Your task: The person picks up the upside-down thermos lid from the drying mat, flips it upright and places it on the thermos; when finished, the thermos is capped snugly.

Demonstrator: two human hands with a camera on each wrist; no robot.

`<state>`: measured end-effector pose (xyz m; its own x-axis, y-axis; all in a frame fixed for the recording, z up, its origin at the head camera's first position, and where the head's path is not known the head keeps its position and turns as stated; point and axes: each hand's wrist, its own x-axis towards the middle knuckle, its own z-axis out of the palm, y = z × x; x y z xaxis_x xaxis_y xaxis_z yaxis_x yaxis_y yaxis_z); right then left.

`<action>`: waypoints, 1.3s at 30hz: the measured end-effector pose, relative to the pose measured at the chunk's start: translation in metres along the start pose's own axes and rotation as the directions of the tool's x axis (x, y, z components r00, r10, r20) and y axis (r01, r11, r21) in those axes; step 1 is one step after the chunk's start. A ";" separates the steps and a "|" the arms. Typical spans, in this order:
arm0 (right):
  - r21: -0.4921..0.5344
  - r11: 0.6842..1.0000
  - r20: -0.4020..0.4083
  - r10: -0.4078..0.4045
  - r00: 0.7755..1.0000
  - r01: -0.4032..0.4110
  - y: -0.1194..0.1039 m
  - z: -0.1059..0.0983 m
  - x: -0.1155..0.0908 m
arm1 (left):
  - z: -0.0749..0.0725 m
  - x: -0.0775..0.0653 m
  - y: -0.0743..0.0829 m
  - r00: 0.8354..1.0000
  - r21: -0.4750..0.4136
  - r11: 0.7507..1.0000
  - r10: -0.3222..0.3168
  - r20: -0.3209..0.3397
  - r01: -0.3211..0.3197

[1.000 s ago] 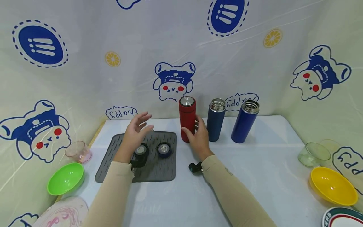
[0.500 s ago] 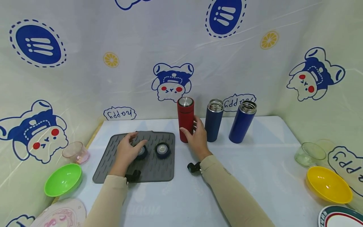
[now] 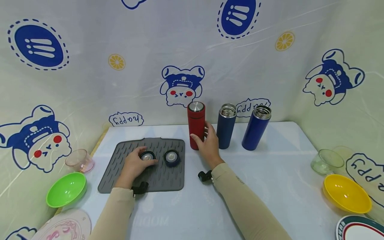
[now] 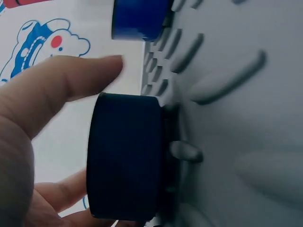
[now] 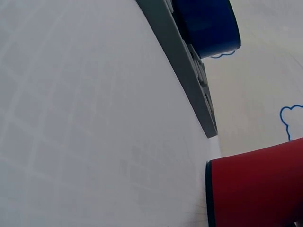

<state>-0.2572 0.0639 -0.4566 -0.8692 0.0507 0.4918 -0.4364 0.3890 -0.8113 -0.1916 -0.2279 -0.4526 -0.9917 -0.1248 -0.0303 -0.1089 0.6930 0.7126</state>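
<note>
A dark blue bottle lid [image 4: 125, 156] lies on the grey drying mat [image 3: 168, 180]. My left hand [image 3: 133, 165] spans it with thumb and fingers spread to either side. In the left wrist view the thumb stands off the lid's edge, and the other fingertips are partly hidden behind it. A second blue lid [image 3: 172, 158] lies on the mat to the right. My right hand [image 3: 209, 145] holds the lower part of a red thermos [image 3: 196, 126], which stands upright with its steel-topped lid on.
Right of the red thermos stand a dark blue thermos [image 3: 226, 130] and a brighter blue one [image 3: 256, 130], both uncapped. A pink glass [image 3: 79, 160], green bowl [image 3: 66, 190] and pink plate [image 3: 63, 226] line the left; a green glass [image 3: 327, 161], yellow bowl [image 3: 347, 194] and rimmed plate [image 3: 360, 230] the right.
My left hand has come down and left from above the mat to the left-hand lid, with its fingers now around it. The right hand stays on the red thermos.
</note>
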 end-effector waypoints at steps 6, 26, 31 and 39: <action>-0.001 1.000 -0.005 -0.010 1.000 0.010 0.000 0.000 0.001 | 0.002 -0.002 0.003 1.000 0.041 0.999 -0.001 -0.009 0.001; -0.003 1.000 -0.005 -0.020 1.000 0.020 0.000 0.000 0.001 | -0.005 0.001 0.019 0.990 -0.083 0.996 0.004 -0.140 -0.015; -0.005 1.000 -0.004 -0.017 1.000 0.017 0.000 0.000 0.001 | -0.005 0.006 0.033 0.991 -0.105 0.993 0.046 -0.129 -0.059; 0.000 0.998 0.003 0.059 0.998 -0.059 -0.002 -0.001 -0.004 | 0.000 0.008 0.059 0.984 -0.200 0.965 0.151 -0.095 -0.167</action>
<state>-0.2524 0.0638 -0.4569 -0.8942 0.0703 0.4422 -0.3847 0.3849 -0.8390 -0.2060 -0.1882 -0.4108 -0.9858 -0.0861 0.1445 0.0742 0.5481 0.8331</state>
